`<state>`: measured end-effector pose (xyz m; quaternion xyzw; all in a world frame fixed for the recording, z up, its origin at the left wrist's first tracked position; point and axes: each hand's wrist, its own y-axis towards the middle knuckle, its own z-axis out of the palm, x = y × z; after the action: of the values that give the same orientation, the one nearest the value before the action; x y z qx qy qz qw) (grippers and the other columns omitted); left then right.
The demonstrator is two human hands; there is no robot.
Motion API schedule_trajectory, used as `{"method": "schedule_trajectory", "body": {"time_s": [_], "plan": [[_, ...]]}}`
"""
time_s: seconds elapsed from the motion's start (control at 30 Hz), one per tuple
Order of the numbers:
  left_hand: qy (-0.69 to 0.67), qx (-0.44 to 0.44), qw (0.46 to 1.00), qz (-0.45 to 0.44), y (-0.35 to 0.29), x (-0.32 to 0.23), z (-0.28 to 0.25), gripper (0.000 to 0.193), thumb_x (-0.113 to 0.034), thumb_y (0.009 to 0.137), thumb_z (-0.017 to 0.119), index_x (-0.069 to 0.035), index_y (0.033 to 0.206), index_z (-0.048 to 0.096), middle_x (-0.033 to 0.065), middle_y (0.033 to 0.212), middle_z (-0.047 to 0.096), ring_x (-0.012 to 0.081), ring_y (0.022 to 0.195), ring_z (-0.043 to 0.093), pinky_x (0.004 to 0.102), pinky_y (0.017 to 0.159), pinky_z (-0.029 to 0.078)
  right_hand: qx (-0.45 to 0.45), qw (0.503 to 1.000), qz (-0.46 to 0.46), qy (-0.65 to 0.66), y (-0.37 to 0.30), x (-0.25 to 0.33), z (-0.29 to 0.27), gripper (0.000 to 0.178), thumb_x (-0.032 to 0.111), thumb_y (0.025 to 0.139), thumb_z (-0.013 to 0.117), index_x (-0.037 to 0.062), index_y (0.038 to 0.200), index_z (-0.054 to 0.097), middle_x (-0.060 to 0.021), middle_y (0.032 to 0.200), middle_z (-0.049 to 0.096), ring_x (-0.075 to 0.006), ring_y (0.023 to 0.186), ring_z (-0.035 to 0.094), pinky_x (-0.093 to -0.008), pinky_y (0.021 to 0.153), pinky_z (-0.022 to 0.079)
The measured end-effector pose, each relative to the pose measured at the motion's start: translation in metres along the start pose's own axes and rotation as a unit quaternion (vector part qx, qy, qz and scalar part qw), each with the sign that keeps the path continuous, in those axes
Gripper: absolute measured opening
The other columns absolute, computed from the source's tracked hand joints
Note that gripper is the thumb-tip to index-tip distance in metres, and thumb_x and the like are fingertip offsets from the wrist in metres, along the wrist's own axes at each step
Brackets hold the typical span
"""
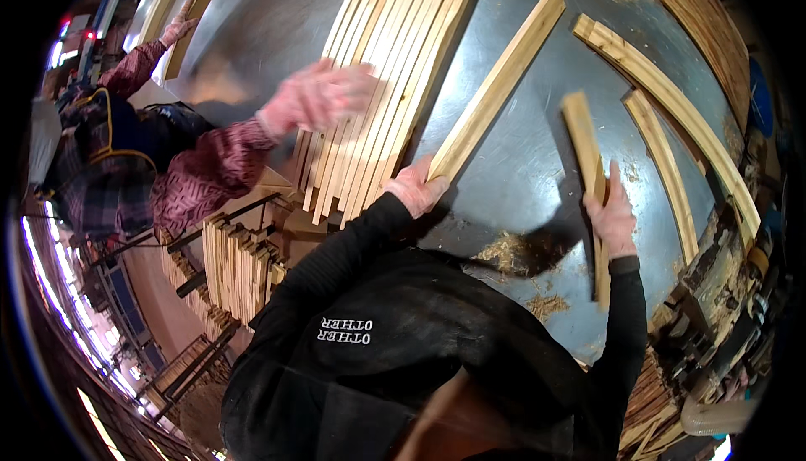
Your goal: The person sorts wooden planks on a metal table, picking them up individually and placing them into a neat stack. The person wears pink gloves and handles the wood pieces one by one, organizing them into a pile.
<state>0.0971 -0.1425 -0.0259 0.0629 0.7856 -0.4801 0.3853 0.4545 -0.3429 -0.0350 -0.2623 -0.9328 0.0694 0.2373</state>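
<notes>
My left hand point(414, 188) is closed round the near end of a long, pale wooden strip point(504, 79), which slants away to the upper right over the metal table. Farther right, my right hand point(614, 217) grips another wooden strip point(582, 129) by its side, one finger stretched out; this piece is slightly blurred. Left of my left hand lies a row of wooden strips point(390, 83) packed side by side. A co-worker's gloved hand point(315, 96), smeared by motion, hovers over that row. The same person's other hand point(178, 24) holds a strip at the far left.
Two more wooden strips point(663, 167) lie on the metal table point(504, 184) at the right. Sawdust heaps point(546, 303) sit near the front edge. Stacked wood point(235, 268) stands on a rack at the lower left. Machinery and a pale hose point(718, 417) are at the lower right.
</notes>
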Motion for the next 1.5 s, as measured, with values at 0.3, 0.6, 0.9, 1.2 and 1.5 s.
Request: {"method": "schedule_trajectory", "body": {"time_s": [0.3,0.6,0.9,1.2,1.5], "plan": [[0.292,-0.088,0.952,0.042,-0.021,-0.012,0.029,0.1,-0.047,0.077,0.075,-0.005,0.15,0.02,0.0232,0.134,0.051,0.0383,0.12,0.055,0.0402,0.097,0.046,0.046,0.986,0.009,0.161,0.161,0.203,0.036,0.067,0.058,0.096,0.036,-0.0024,0.116,0.058,-0.0278,0.108,0.065,-0.0453,0.105,0.06,-0.0492,0.09,0.047],[0.115,-0.261,0.949,0.131,-0.005,0.061,-0.027,0.072,-0.006,0.077,0.068,-0.007,0.142,0.036,0.0219,0.116,0.058,0.036,0.106,0.06,0.0403,0.091,0.049,-0.167,0.929,-0.067,-0.324,0.255,0.081,-0.074,0.107,0.062,0.072,0.068,0.0122,0.153,0.021,-0.0203,0.152,0.034,-0.033,0.143,0.028,-0.0463,0.119,0.013],[0.18,-0.311,0.933,-0.013,0.0,0.042,-0.084,0.068,-0.029,0.078,0.066,-0.015,0.139,0.04,0.0176,0.127,0.058,0.0361,0.118,0.055,0.0484,0.094,0.045,0.116,0.973,0.026,-0.196,0.286,0.034,-0.098,0.09,0.036,0.07,0.073,0.0096,0.146,0.034,-0.0243,0.117,0.063,-0.036,0.108,0.062,-0.0391,0.093,0.049],[0.111,-0.295,0.948,0.039,0.019,0.069,-0.08,0.069,-0.025,0.08,0.07,-0.01,0.14,0.04,0.0211,0.116,0.062,0.036,0.107,0.061,0.0391,0.093,0.047,0.105,0.95,-0.119,0.27,0.242,0.14,0.026,0.052,0.048,0.093,0.053,0.0041,0.116,0.067,-0.0182,0.104,0.068,-0.0251,0.097,0.066,-0.0381,0.087,0.051],[0.155,-0.263,0.952,0.005,-0.007,0.018,-0.082,0.096,-0.046,0.081,0.07,0.001,0.149,0.021,0.0262,0.128,0.055,0.0361,0.117,0.057,0.04,0.096,0.046,0.158,0.965,-0.005,0.209,0.213,0.301,0.087,0.089,0.062,0.094,0.039,-0.0158,0.138,0.034,-0.0295,0.103,0.066,-0.0358,0.096,0.067,-0.0378,0.085,0.053]]}}
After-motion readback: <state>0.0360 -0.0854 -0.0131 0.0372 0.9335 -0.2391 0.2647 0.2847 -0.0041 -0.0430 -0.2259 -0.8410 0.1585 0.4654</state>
